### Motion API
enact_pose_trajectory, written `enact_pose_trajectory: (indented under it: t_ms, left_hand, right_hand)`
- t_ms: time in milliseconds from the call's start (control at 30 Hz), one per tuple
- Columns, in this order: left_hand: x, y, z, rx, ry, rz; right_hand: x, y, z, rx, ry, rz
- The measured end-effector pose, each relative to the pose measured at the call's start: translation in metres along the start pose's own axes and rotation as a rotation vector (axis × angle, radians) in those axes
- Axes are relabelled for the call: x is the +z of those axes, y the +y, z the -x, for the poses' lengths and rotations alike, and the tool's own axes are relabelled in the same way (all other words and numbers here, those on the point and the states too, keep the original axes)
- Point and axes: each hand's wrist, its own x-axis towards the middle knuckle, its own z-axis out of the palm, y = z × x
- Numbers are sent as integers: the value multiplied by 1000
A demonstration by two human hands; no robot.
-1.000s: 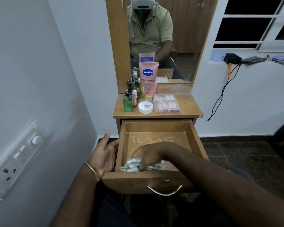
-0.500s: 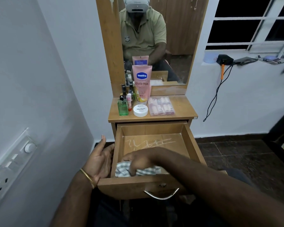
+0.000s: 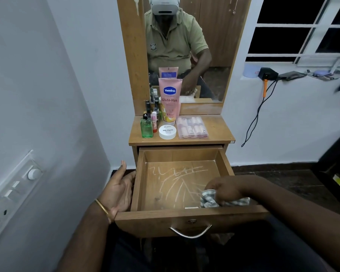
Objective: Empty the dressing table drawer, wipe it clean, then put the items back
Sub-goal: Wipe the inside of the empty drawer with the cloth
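Note:
The wooden drawer (image 3: 139, 185) of the dressing table is pulled out and holds no items; pale streaks mark its floor. My right hand (image 3: 224, 190) presses a striped grey-white cloth (image 3: 209, 199) into the near right corner of the drawer. My left hand (image 3: 119, 190) rests flat and open against the drawer's outer left wall. On the tabletop stand a pink Vaseline tube (image 3: 170, 101), a green bottle (image 3: 146, 127), a white nail polish jar (image 3: 167, 131), a clear case of pink pieces (image 3: 191, 127) and several small dark bottles (image 3: 151, 107).
A mirror (image 3: 185, 46) above the table reflects a seated person. A white wall with a switch panel (image 3: 12, 193) runs close on the left. A window ledge (image 3: 283, 75) at right carries a black device with a hanging cable. Dark tiled floor lies at the right.
My right hand has swept the cloth from the drawer's near left corner across to its near right corner, leaving fresh streaks. My left hand stays against the drawer's side.

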Motion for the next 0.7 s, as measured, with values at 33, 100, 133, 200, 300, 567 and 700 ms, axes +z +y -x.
enact_pose_trajectory:
  t_ms: [33, 100, 133, 200, 300, 567, 700]
  left_hand:
    - [0, 0, 0, -1, 3, -5]
    - [2, 0, 1, 0, 5, -17]
    - [4, 0, 2, 1, 7, -20]
    - [5, 0, 4, 4, 7, -16]
    - [5, 2, 4, 2, 8, -24]
    - [7, 2, 5, 5, 17, -34]
    - [7, 3, 3, 4, 34, -72]
  right_hand:
    - [-1, -2, 1, 18, -5, 42]
    - [-3, -6, 4, 56, 9, 171]
    - [-4, -7, 6, 77, 20, 234]
    - [-5, -8, 10, 106, 13, 319]
    - [-8, -9, 20, 106, -19, 402]
    - [-14, -7, 22, 165, -87, 595]
    - [-50, 17, 21, 183, 181, 571]
